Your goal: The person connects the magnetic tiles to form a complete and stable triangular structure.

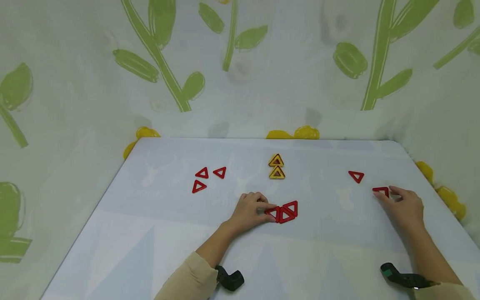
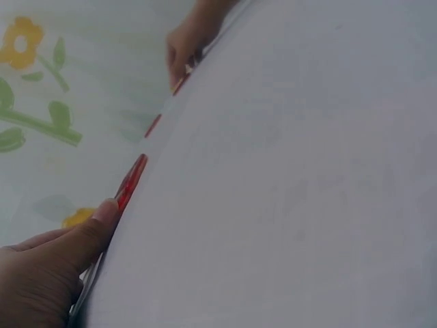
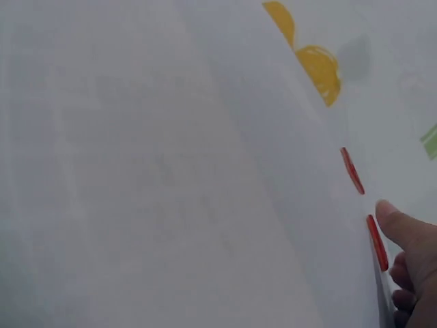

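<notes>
My left hand (image 1: 249,211) pinches the leftmost of three red triangle tiles (image 1: 287,215) that lie edge to edge near the middle of the table. In the left wrist view, the left thumb (image 2: 104,210) presses against the red edge of these tiles. Over on the right, my right hand (image 1: 406,207) holds another red triangle tile (image 1: 381,190) between thumb and forefinger, close to the tabletop. The right wrist view shows that tile (image 3: 377,242) edge-on beside the thumb. A loose red triangle tile (image 1: 356,176) lies just beyond it to the left.
Three separate red triangle tiles (image 1: 199,186) lie at the left of the white table (image 1: 150,258). Two yellow triangle tiles (image 1: 277,172) with brown centres lie at the back middle, one behind the other. A wall (image 1: 285,83) with painted plants stands behind the table's far edge.
</notes>
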Motion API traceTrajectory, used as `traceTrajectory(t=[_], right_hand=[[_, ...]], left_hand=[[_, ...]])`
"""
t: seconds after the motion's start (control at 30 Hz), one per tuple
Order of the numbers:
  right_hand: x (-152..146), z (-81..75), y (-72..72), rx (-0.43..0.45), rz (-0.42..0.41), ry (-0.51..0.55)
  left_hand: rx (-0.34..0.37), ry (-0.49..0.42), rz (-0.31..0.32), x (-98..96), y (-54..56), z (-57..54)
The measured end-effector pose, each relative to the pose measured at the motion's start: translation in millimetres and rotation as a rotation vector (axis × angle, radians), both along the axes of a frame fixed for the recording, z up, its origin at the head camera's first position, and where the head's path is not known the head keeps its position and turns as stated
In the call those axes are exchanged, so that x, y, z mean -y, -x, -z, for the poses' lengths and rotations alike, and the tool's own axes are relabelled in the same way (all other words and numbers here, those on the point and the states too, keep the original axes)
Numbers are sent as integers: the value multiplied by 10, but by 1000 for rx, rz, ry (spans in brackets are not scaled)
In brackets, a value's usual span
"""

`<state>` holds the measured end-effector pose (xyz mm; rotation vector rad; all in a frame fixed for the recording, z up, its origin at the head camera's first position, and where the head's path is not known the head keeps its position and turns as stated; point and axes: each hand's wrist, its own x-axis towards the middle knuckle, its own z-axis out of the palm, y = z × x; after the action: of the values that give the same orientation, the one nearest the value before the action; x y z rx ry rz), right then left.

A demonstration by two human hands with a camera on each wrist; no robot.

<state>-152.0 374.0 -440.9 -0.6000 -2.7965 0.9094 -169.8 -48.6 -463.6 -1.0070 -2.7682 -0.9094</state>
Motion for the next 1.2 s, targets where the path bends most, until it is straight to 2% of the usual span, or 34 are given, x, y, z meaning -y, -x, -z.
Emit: traceTrajectory(t=[0.07, 0.27, 0.57, 0.8, 1.2], right_hand=[[-9, 32, 4, 12, 13, 3], [-34, 66, 11, -5, -6, -18], [-49, 75, -12, 62, 2, 60], [4, 47, -62, 37, -43, 40], [136, 106, -147, 30, -58, 89]], left_hand=[[17, -12, 1, 0, -10, 2], [-10, -27, 4, -10, -8, 18], [-19, -34, 6, -12, 1, 35], [-37, -39, -2, -12, -4, 28], [-84, -26, -13, -3, -13, 28]])
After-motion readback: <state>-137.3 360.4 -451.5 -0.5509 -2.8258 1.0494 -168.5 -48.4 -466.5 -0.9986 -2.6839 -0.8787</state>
